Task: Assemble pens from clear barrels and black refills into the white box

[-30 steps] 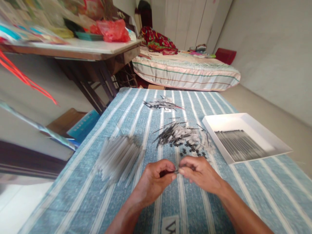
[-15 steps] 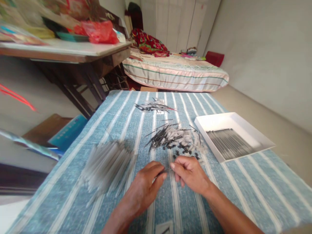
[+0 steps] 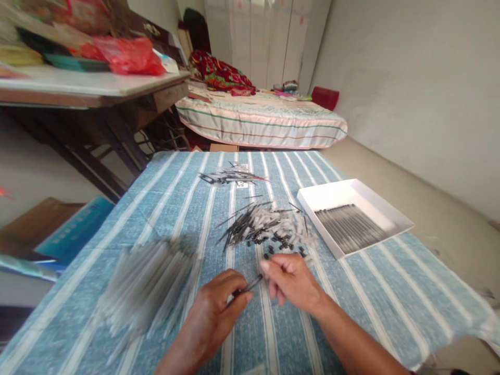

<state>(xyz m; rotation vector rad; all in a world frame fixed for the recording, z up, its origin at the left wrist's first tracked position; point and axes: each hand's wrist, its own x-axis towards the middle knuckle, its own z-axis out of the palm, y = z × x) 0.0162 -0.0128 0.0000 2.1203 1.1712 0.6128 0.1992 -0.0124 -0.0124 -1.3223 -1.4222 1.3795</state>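
Note:
Closed around a slim clear pen (image 3: 253, 284) with a dark end is my left hand (image 3: 214, 310), low in the middle of the cloth. The pen's dark end points toward my right hand (image 3: 292, 278), whose thumb and fingertips are pinched close to it. Whatever the right fingers hold is too small to make out. Just beyond the hands lies a heap of pen parts (image 3: 265, 224), black rods and pale short pieces, with small black plugs (image 3: 285, 242) at its near side. Many clear pen barrels (image 3: 148, 286) lie blurred to the left.
A white box (image 3: 322, 195) at the right holds a row of pens (image 3: 349, 226). Farther back are more thin rods (image 3: 226, 175) on the striped cloth (image 3: 187, 208). A side table (image 3: 156, 88) stands at the left, a bed (image 3: 265, 122) behind.
The view has shifted, so the scene sits farther left. The pen in my left hand now shows clearly, and the two hands' fingertips are slightly farther apart.

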